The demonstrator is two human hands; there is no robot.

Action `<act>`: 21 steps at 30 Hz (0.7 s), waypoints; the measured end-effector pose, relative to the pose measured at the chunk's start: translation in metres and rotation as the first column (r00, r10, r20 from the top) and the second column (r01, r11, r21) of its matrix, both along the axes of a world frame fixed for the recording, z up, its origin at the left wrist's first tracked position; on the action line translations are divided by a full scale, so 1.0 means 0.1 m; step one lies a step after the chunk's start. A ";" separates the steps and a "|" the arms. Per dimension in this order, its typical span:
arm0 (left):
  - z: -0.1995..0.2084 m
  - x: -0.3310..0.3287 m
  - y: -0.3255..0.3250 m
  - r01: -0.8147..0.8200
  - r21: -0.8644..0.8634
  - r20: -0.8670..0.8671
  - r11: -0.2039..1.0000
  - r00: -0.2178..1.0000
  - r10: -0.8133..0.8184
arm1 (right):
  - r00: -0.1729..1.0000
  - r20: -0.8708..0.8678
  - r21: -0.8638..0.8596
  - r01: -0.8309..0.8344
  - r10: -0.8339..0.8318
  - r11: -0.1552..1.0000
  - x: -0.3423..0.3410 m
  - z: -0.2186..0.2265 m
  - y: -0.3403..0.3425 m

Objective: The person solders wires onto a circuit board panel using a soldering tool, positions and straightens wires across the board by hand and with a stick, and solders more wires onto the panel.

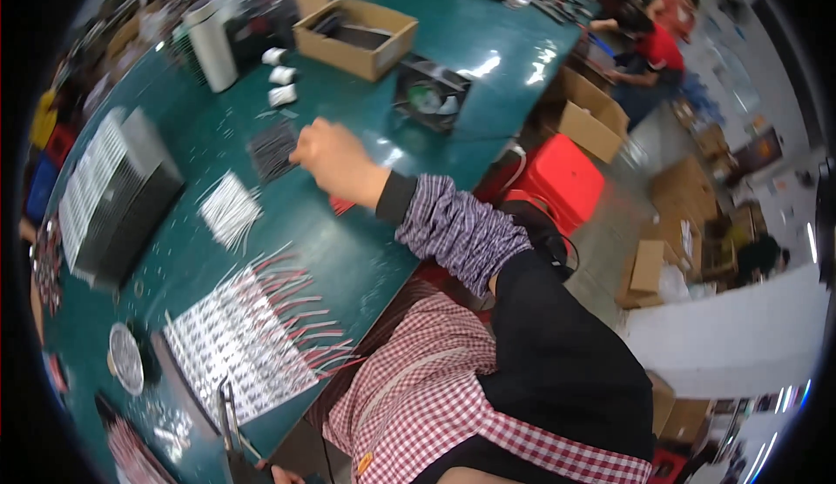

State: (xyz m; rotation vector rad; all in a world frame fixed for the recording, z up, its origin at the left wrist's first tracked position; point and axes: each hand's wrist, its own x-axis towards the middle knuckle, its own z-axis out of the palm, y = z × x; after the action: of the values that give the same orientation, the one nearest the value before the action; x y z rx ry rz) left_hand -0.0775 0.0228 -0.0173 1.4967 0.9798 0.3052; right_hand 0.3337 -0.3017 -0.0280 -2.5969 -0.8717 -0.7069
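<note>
Black wire bundle (273,149) | right hand (333,157) gripping it | mid-table, bare green table (366,127) beyond

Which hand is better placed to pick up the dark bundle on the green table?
Probably right: the right hand touches the dark bundle; the left hand barely shows at the lower rim, far away.

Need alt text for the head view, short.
A person's right hand reaches across a green worktable to a small dark bundle of thin wires. Nearby lie a white wire bundle, a sheet of rowed parts with red leads and an open cardboard box. The left hand is not visible.
</note>
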 end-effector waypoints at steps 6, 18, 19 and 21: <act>0.35 0.43 -0.42 -0.026 0.281 -0.006 0.959 1.000 0.029 | 0.992 0.078 -0.002 0.103 -0.102 0.995 -0.41 -0.23 -0.40; -0.05 0.21 -0.20 0.213 0.632 -0.081 0.745 0.974 -0.210 | 0.972 0.165 0.060 0.157 -0.165 0.986 -0.46 -0.37 -0.35; -0.03 0.23 -0.24 0.104 0.541 -0.030 0.834 0.994 -0.105 | 0.973 0.165 0.077 0.150 -0.161 0.986 -0.46 -0.37 -0.34; -0.01 0.24 -0.27 -0.008 0.439 0.011 0.898 1.000 0.003 | 0.965 0.186 0.084 0.170 -0.183 0.982 -0.45 -0.39 -0.34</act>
State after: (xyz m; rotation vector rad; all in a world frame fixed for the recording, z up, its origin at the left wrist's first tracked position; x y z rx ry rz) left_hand -0.0534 -0.0039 -0.0183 1.8995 0.9459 0.5668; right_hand 0.2884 -0.3362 -0.0666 -2.5990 -0.6605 -1.0345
